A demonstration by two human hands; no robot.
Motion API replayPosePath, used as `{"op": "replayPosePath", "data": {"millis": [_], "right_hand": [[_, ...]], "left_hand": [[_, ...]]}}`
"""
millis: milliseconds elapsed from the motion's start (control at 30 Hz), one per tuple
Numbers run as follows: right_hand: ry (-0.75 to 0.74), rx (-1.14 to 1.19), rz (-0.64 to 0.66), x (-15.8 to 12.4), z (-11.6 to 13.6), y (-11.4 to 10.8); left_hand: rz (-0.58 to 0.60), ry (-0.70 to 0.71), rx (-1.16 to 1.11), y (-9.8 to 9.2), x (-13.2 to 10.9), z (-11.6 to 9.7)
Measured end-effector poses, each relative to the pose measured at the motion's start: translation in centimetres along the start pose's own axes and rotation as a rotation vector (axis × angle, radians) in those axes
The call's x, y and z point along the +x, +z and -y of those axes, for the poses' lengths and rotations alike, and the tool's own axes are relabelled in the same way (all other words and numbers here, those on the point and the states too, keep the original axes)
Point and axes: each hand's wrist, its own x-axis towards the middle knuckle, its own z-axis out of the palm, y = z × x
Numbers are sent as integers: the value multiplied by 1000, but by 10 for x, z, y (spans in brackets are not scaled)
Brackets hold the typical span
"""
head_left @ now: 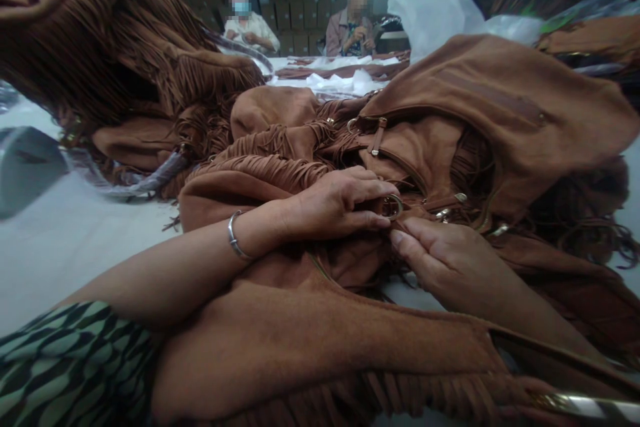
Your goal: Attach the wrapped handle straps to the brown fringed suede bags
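Got a brassy ring (401,205) pinched in the left hand's (345,203) fingers, just beyond the near brown bag (300,340), probably to hold it steady. Also gripping brown material (395,225) with the right hand's (445,250) fingers, beyond the same bag, likely for some tension; can't tell about contact with the ring. Would call the ring tilted, opening roughly toward the camera, no real long axis on something that round.

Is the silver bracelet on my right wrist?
No, the silver bracelet circles the wrist of the left hand.
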Motion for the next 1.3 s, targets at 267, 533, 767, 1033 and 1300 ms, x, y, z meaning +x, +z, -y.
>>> {"op": "replayPosePath", "data": {"millis": [267,533,767,1033,1300], "right_hand": [[10,-52,16,0,2,0],[-48,52,-6,-1,0,1],[-21,138,23,0,10,-3],[18,233,-5,0,8,2],[36,208,-111,-1,9,7]], "left_hand": [[286,-101,399,-5,5,-16],[303,-81,494,-5,6,-17],[270,-69,501,-2,5,-16],[204,-48,431,-4,1,-13],[97,57,474,-1,2,-12]]}}
